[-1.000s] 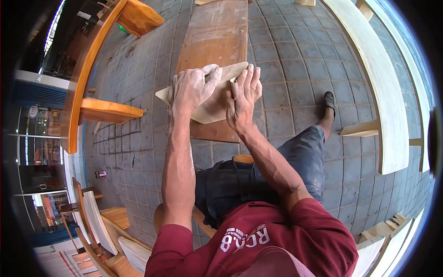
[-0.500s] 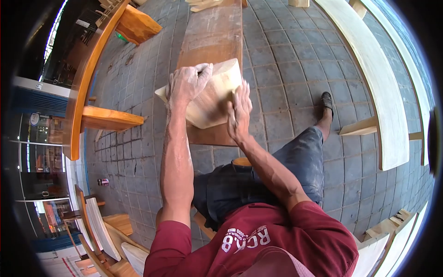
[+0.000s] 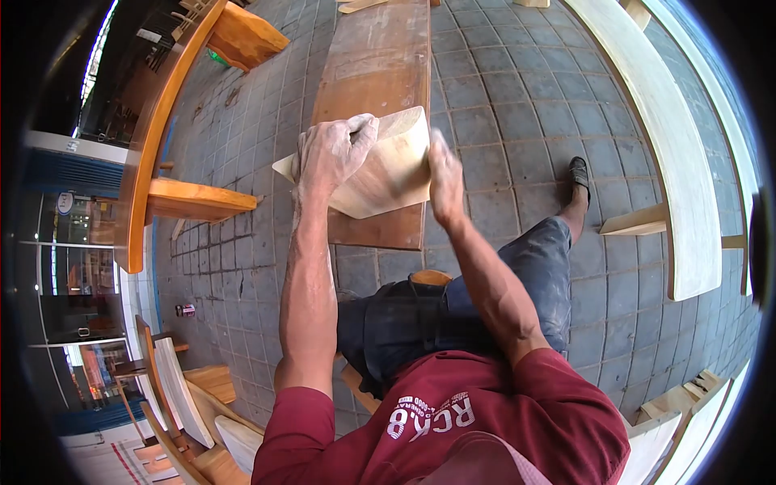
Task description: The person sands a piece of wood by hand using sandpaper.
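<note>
Over the long brown board on the paving, the left hand grips the top edge of a pale wood panel; the right hand, fingers stretched out, presses its right edge.

Past our hands the brown surface runs on bare, so the way straight ahead is open up to some pale offcuts at its far end. Between our left hand and our right hand the pale wood panel fills the gap, tilted up off the surface. Left of the left hand the paved floor lies open as far as the orange bench. Right of the right hand the floor is free up to our own leg, and well beyond that leg stands the long pale bench. Nearer than the hands, our lap closes the way.
</note>
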`<state>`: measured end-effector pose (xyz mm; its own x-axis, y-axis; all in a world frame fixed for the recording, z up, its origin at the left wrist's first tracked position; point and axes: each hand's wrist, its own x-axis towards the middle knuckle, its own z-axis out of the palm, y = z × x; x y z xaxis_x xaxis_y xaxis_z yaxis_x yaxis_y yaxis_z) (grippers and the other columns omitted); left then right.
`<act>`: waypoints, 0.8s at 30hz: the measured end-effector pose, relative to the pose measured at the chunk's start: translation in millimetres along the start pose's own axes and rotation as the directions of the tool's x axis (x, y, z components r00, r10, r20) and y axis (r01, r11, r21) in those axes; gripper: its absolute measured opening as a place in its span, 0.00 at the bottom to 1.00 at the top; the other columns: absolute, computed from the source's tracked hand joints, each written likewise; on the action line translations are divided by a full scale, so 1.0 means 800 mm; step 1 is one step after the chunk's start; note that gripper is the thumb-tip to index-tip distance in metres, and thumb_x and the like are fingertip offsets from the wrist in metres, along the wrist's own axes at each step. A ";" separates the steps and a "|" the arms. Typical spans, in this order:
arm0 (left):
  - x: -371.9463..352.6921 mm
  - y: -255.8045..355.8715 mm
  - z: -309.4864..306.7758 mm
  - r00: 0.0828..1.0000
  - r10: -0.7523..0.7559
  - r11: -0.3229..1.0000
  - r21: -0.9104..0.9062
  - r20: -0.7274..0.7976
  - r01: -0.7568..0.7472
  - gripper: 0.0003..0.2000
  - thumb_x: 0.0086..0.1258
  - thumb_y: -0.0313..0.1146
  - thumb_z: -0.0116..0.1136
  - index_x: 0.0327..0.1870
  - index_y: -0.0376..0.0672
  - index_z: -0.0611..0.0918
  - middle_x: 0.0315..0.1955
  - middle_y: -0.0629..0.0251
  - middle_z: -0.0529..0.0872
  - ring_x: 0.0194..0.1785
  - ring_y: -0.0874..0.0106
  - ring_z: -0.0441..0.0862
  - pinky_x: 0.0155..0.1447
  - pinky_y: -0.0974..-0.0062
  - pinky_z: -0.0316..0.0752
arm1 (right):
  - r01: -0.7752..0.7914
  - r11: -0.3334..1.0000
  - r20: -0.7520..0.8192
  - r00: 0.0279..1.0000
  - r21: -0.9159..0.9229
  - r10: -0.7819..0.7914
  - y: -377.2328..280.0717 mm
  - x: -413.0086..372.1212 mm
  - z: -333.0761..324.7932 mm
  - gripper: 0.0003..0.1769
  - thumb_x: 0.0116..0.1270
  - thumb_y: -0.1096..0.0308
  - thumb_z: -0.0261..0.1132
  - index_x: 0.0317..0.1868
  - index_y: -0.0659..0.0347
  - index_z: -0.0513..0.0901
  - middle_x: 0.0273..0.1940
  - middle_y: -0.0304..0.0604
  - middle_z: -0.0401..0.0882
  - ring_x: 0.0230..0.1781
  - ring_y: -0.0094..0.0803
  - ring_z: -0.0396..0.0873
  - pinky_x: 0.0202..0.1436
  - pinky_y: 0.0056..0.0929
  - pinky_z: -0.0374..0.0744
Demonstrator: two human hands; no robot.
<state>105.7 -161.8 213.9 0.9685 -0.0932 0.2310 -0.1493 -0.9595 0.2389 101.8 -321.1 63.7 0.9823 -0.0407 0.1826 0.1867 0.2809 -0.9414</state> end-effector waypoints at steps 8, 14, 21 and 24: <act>-0.025 0.004 0.004 0.989 0.091 0.994 -0.046 -0.119 -0.097 0.19 0.73 0.50 0.56 0.46 0.44 0.90 0.33 0.51 0.89 0.38 0.53 0.88 0.44 0.60 0.81 | -0.182 0.975 0.319 0.938 0.130 0.133 0.045 0.016 -0.036 0.30 0.81 0.50 0.49 0.66 0.69 0.76 0.64 0.50 0.78 0.65 0.32 0.73 0.71 0.30 0.66; -0.021 0.011 -0.001 0.999 0.042 0.999 -0.008 -0.028 -0.043 0.19 0.75 0.48 0.55 0.49 0.43 0.89 0.37 0.50 0.89 0.41 0.52 0.88 0.46 0.62 0.81 | -0.170 0.979 0.275 0.952 0.111 0.135 0.027 0.006 -0.042 0.33 0.81 0.48 0.50 0.69 0.70 0.72 0.67 0.48 0.75 0.69 0.35 0.68 0.75 0.33 0.61; -0.012 0.010 -0.007 0.998 0.041 0.998 -0.049 0.051 -0.038 0.19 0.76 0.47 0.54 0.51 0.41 0.88 0.38 0.48 0.88 0.43 0.51 0.88 0.46 0.62 0.80 | -0.031 0.997 0.334 0.943 0.064 0.008 -0.011 0.024 -0.034 0.29 0.74 0.51 0.63 0.63 0.66 0.75 0.58 0.41 0.79 0.59 0.29 0.72 0.67 0.29 0.67; -0.005 0.003 -0.004 0.990 0.120 0.991 -0.063 0.070 -0.116 0.19 0.75 0.47 0.54 0.50 0.40 0.88 0.38 0.48 0.89 0.43 0.52 0.88 0.45 0.63 0.80 | -0.195 0.970 0.326 0.935 0.146 0.139 0.034 0.000 -0.055 0.21 0.71 0.60 0.68 0.56 0.67 0.79 0.54 0.35 0.79 0.56 0.25 0.72 0.63 0.26 0.69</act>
<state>101.0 -163.0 217.0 0.9551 -0.2265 0.1912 -0.2730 -0.9235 0.2696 107.2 -355.2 25.6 0.9403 0.3136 0.1324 -0.0125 0.4206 -0.9072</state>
